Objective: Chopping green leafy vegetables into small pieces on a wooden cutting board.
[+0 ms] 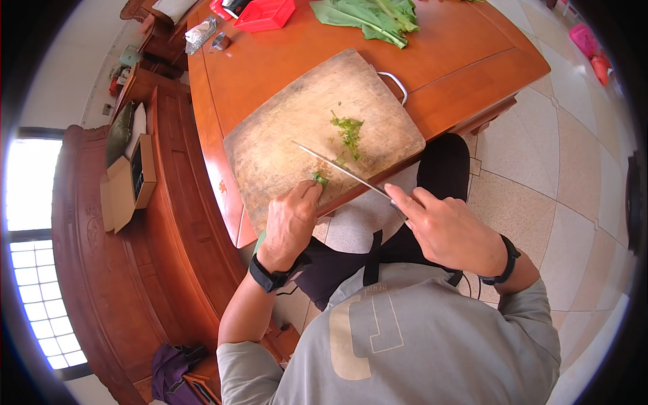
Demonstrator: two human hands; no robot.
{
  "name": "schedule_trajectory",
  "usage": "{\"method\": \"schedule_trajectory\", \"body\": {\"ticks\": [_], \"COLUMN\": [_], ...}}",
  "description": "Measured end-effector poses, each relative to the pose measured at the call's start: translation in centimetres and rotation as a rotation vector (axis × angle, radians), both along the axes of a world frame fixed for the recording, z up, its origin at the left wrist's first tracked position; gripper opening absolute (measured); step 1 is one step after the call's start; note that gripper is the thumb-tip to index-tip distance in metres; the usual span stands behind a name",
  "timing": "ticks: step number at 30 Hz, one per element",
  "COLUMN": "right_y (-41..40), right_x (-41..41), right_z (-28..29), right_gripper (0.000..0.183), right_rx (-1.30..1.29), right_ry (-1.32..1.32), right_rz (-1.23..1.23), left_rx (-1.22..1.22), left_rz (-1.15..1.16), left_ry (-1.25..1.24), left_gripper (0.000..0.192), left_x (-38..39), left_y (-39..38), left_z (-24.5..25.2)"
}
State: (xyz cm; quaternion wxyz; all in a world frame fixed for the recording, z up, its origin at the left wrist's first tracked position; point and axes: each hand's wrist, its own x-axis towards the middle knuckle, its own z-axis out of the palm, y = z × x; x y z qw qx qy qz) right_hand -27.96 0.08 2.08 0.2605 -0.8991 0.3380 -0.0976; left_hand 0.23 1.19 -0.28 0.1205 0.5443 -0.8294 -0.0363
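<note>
A worn wooden cutting board (304,111) lies at a slant on the near part of the table. My left hand (293,217) is at its near edge, fingers closed on a green leaf vegetable piece (320,178) that shows just beyond the fingertips. My right hand (435,223) grips a kitchen knife (344,170) by its handle, which the hand mostly hides. The blade points up and left over the board, its edge side close to the held piece; whether they touch cannot be told. Chopped greens (350,135) lie in a small heap beyond the blade.
Large green leaves (367,20) lie on the wooden table (455,45) beyond the board. A red plastic basket (266,14), a small metal cup (221,41) and a clear plastic wrapper (201,34) are at the far left. A metal handle (397,86) sticks out from the board's right side.
</note>
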Motion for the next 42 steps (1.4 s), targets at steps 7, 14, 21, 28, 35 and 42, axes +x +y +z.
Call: {"method": "schedule_trajectory", "body": {"ticks": [7, 14, 21, 28, 35, 42], "right_y": [1.2, 1.5, 1.5, 1.2, 1.0, 0.7], "right_x": [-0.5, -0.4, -0.3, 0.0, 0.5, 1.4], "right_z": [0.3, 0.3, 0.2, 0.0, 0.0, -0.7], "right_gripper": [0.071, 0.069, 0.065, 0.064, 0.065, 0.066], "right_rx": [0.020, 0.037, 0.003, -0.037, -0.036, -0.069], "right_ry": [0.007, 0.013, 0.008, -0.001, -0.010, -0.005], "right_rz": [0.085, 0.082, 0.081, 0.095, 0.099, 0.083], "left_rx": [0.020, -0.070, 0.004, 0.009, 0.010, -0.064], "left_rz": [0.015, 0.016, 0.021, 0.026, 0.030, 0.013], "left_ry": [-0.042, -0.007, -0.015, -0.019, -0.032, 0.004], "left_gripper": [0.014, 0.007, 0.013, 0.012, 0.011, 0.011], "left_x": [-0.2, -0.3, -0.2, -0.3, -0.2, -0.5], "left_y": [0.1, -0.2, 0.0, -0.1, 0.0, -0.3], "left_z": [0.3, 0.1, 0.2, 0.2, 0.2, 0.3]}}
